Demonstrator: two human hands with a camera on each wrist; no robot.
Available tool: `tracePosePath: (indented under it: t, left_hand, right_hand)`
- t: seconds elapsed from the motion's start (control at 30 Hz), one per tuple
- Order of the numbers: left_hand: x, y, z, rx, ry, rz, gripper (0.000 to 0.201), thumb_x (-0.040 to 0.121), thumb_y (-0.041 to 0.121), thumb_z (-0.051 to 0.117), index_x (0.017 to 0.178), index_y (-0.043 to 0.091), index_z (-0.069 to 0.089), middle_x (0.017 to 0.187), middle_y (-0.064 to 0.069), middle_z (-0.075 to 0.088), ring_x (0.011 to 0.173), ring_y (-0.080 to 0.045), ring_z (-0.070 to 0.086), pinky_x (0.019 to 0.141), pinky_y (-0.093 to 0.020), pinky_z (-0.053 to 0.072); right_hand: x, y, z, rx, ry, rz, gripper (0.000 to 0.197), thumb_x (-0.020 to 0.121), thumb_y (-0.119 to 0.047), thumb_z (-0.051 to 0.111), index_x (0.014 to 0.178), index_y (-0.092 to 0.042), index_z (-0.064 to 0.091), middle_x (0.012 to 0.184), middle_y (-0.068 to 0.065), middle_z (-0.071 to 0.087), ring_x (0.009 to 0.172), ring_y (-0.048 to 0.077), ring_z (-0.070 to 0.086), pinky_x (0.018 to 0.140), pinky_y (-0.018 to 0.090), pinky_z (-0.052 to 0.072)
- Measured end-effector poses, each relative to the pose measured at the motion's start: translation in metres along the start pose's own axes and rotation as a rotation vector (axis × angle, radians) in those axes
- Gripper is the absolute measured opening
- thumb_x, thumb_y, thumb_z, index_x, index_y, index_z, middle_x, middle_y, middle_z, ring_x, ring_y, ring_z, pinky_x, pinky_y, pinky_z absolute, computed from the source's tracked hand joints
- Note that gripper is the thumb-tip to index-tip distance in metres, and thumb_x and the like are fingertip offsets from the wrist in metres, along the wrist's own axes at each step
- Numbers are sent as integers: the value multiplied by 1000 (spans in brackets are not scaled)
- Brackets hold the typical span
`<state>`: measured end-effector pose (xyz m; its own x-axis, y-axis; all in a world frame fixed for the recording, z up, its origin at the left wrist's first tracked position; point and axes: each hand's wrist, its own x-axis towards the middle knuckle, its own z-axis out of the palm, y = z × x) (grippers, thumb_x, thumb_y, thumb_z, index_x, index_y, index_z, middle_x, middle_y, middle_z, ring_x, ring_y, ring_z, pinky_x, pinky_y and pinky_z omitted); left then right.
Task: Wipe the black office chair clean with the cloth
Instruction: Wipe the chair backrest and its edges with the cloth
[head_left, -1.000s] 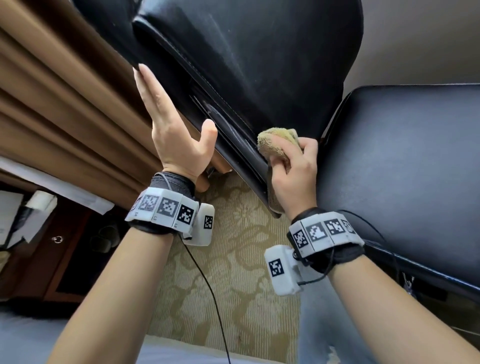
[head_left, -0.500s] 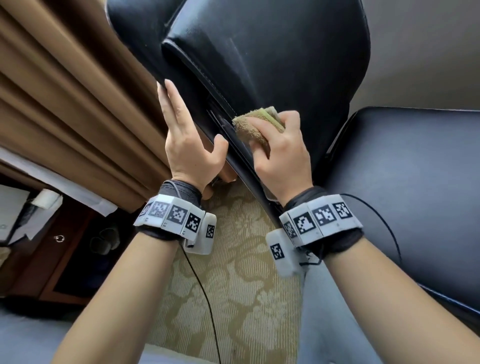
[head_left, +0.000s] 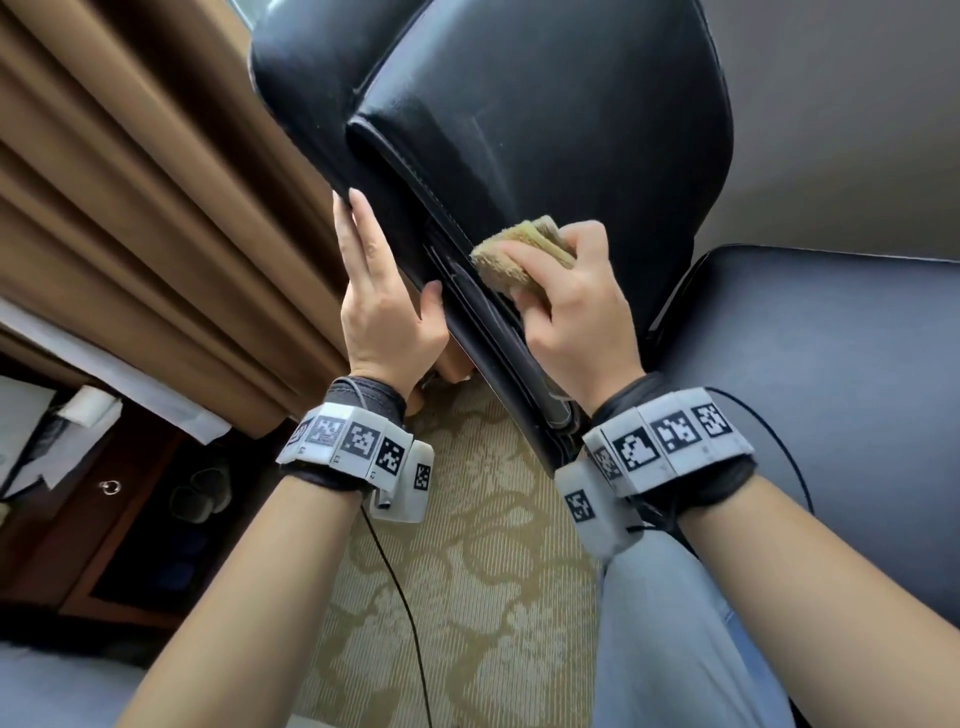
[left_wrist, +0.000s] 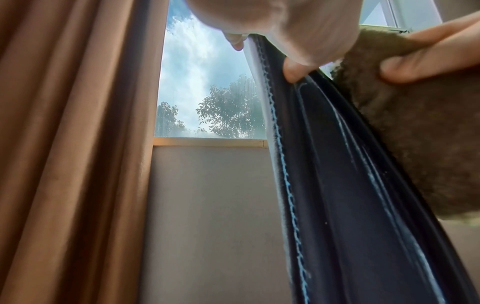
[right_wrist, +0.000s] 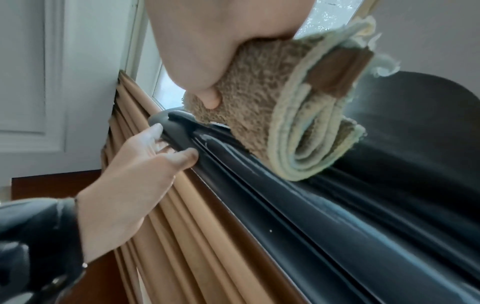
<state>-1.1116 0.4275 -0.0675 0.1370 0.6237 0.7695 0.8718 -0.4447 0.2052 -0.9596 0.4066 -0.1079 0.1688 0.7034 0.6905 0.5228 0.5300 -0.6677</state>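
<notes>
Against the chair back, beside the curtain, we press the folded cloth onto its grooved side edge, our right hand gripping it; our left hand, fingers straight, braces that edge.

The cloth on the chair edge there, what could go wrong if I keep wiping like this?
The cloth is folded thick, so it may ride over the narrow grooves in the chair edge and leave the pale dust lines in them.

The left hand braces the chair with straight fingers only; a hard stroke could push the chair toward the curtain.

The right hand holds the cloth near that left thumb, so a stroke might bump it.
</notes>
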Motion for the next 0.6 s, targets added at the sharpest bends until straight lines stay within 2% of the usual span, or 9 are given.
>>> tracePosePath:
  t: [0.07,0.17,0.27,0.37,0.47,0.6]
  left_hand:
    - [0,-2,1,-5,6,-6,86,66,0,65,136,-21,20,142,-41,21,129,-31,28,97,4,18]
    - [0,-3,3,-17,12,-3,85,65,-1,64,135,-22,20,141,-42,20,129,-30,25,100,4,16]
    - [1,-3,4,-11,23,2,84,64,-3,63,134,-23,21,140,-43,21,128,-27,23,99,5,16]
    - [2,-1,5,-18,28,6,83,63,-6,62,133,-25,21,139,-44,22,127,-26,20,97,7,14]
    - [1,0,4,-34,25,4,83,63,-6,61,133,-25,21,139,-45,21,126,-26,19,96,7,14]
    - [1,2,0,-74,8,1,82,62,-11,61,132,-26,22,137,-45,22,124,-24,23,96,7,14]
  right_hand:
    - [3,-1,9,-9,-23,-16,36,79,-10,56,113,-18,65,103,14,49,89,29,55,61,39,54]
    - [-23,18,7,-71,-67,20,36,79,-12,54,112,-20,66,101,11,50,86,27,55,54,39,54]
    - [-44,33,-7,-150,-119,91,35,77,-14,53,108,-22,68,97,10,51,86,28,55,55,37,53]
    - [-29,20,-12,-145,-131,114,33,78,-17,52,107,-23,68,99,8,48,89,27,54,60,33,48]
    - [5,-5,-1,-68,-85,33,35,80,-20,52,112,-23,66,104,9,47,90,24,54,61,29,44]
    - [14,-12,10,-25,-107,30,36,81,-19,51,114,-25,64,102,6,45,87,21,53,61,35,51]
